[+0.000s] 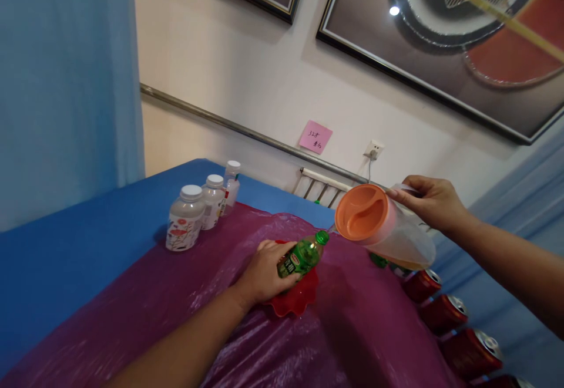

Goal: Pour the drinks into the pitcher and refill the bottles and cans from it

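My left hand is wrapped round a clear plastic bottle with a green label and a green neck. The bottle leans to the right over a red scalloped bowl, which my hand and the bottle partly cover. In my right hand is the handle of a translucent pitcher with an orange lid. That pitcher is tipped to the left, its spout close to the bottle's mouth. Some yellowish liquid shows along its lower side. Whether liquid is flowing between them I cannot tell.
Clear bottles with white caps stand at the left on the table. Several red cans line the right edge. Crinkled purple plastic sheeting lies over the blue tabletop. Behind are a metal rail and a wall socket.
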### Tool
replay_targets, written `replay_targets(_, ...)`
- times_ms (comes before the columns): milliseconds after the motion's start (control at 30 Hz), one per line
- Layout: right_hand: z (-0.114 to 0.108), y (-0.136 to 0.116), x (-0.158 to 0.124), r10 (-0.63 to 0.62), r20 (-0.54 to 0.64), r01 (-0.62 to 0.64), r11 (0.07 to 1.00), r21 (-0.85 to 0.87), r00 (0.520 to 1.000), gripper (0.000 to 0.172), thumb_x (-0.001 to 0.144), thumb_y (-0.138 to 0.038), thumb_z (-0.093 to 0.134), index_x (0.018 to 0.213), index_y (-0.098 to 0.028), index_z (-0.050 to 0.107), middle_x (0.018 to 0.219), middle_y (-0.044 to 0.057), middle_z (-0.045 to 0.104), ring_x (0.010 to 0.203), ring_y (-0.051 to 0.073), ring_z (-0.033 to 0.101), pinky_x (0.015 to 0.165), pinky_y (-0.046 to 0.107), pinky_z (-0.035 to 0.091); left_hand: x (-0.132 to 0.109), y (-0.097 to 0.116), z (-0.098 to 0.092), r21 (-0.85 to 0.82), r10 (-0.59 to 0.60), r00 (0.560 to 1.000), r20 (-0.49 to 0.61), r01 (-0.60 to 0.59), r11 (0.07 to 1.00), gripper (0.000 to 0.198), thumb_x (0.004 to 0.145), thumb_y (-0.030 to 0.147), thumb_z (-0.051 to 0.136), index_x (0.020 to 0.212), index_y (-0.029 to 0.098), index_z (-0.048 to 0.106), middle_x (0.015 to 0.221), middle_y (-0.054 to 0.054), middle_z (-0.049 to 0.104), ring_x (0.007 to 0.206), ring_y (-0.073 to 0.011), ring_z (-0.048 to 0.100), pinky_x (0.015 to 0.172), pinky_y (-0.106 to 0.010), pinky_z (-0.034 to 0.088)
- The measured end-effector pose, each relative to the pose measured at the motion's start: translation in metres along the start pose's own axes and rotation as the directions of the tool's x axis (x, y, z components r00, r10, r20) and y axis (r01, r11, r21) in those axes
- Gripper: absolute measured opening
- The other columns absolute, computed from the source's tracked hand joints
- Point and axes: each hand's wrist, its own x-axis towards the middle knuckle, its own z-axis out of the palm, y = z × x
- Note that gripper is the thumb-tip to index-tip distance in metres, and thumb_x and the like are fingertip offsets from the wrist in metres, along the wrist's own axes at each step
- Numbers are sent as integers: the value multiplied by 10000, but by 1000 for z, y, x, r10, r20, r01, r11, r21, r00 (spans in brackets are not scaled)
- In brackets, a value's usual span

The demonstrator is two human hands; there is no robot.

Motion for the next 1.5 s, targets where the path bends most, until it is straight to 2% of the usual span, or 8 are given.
replay_targets(667, 3, -3, -2, -6, -4, 6, 999, 32, 1000, 588, 712, -761, 682, 560, -218, 518, 528, -44, 340, 511, 112, 323, 459, 264, 260, 0, 4, -3, -9, -12, 1000, 16, 12, 1000, 625, 692, 328, 798, 1280, 246, 607, 1109, -35, 737, 1010, -268, 625, 1015, -440, 374)
replay_targets(1233, 4, -1, -3, 2, 11, -2, 999, 39, 1000, 570, 730, -746, 683, 577, -220, 525, 527, -44, 345, 512, 115, 322, 459, 263, 257, 0, 2, -2, -6, 2, 1000, 19, -2, 1000, 618, 691, 361, 782, 1277, 283, 602, 1135, -42, 733, 1031, -287, 629, 1010, -468, 385)
replay_targets(1500, 4, 0, -5, -7, 9, 7, 1000, 25, 1000, 562, 744, -726, 680, 568, -221, 509, 527, -47, 333, 512, 113, 318, 470, 265, 256, -1, 3, -3, -8, 6, 1000, 11, -6, 1000, 618, 697, 348, 782, 1286, 291, 605, 1117, -30, 734, 1024, -273, 635, 1016, -441, 385)
